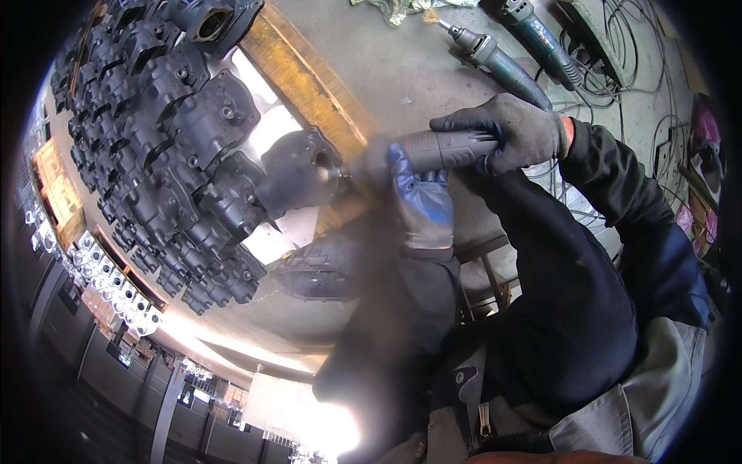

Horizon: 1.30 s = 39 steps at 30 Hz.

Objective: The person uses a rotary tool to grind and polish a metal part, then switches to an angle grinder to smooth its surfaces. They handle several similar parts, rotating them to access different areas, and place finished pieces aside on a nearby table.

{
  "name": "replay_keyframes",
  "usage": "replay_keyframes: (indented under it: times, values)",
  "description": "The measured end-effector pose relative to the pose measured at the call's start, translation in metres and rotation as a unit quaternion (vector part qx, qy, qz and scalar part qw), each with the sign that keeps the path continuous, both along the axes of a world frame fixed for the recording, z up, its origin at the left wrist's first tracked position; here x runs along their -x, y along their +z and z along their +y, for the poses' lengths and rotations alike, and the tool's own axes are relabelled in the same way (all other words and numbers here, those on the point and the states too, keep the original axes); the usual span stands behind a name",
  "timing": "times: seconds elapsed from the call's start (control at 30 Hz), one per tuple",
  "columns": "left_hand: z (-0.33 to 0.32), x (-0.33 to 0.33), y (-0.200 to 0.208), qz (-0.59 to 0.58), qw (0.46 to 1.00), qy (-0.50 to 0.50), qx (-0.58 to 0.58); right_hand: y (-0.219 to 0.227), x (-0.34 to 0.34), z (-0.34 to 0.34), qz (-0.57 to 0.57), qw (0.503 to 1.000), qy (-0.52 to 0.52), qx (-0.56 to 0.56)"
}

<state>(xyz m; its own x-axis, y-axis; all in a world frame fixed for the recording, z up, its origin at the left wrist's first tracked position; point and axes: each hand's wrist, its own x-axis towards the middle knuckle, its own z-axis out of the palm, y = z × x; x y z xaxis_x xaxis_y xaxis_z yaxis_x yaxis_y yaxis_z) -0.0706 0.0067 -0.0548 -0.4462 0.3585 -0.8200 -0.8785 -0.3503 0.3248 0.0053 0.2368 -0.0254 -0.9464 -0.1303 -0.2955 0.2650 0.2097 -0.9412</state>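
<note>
A grey die grinder [452,150] lies level across the middle, held by both of my gloved hands. My right hand [525,133], in a grey glove with dark-coated fingers, wraps its rear end. Nearer its front, my left hand [423,203] grips the body, the blue-coated thumb over the top. The grinder's nose is blurred. Its tip reaches the opening in the flanged end of a dark cast housing [297,172]; whether it touches the metal, I cannot tell. This housing sits at the near edge of many similar dark castings [212,120] stacked at the left.
A yellow beam [309,66] edges the stack. On the concrete floor lie a grinder with a round gold-coloured tip [495,60], a green angle grinder [541,42] and tangled cables [634,46]. Bright metal parts [108,278] stand at far left. My shoe [317,267] is beside the castings.
</note>
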Motion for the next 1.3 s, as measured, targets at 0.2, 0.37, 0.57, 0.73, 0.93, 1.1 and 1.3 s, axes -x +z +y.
replay_keyframes:
  times: [0.2, 0.37, 0.57, 0.73, 0.93, 1.1, 1.3]
  values:
    - [0.011, 0.003, 0.002, -0.034, 0.996, -0.049, 0.065, -0.009, -0.012, -0.009, -0.012, 0.999, -0.038, 0.019]
    - [0.017, -0.015, 0.014, -0.087, 0.994, -0.026, 0.055, -0.008, -0.025, 0.003, -0.010, 0.999, -0.020, 0.029]
    - [0.017, -0.010, 0.020, 0.034, 0.996, -0.073, 0.030, -0.007, -0.029, 0.003, 0.035, 0.997, -0.063, 0.036]
    - [0.004, 0.003, -0.003, -0.023, 0.999, -0.030, -0.011, -0.010, -0.016, -0.005, 0.010, 0.999, -0.033, 0.007]
    - [-0.016, -0.001, -0.001, -0.037, 0.998, -0.044, 0.006, 0.002, -0.013, -0.013, -0.008, 1.000, -0.022, 0.018]
    - [-0.003, 0.005, 0.003, 0.048, 0.997, -0.050, -0.044, 0.000, -0.014, -0.010, -0.030, 0.998, -0.057, 0.015]
    - [-0.006, -0.001, 0.016, -0.005, 0.998, -0.051, 0.038, 0.000, -0.018, -0.022, -0.007, 0.999, -0.031, 0.028]
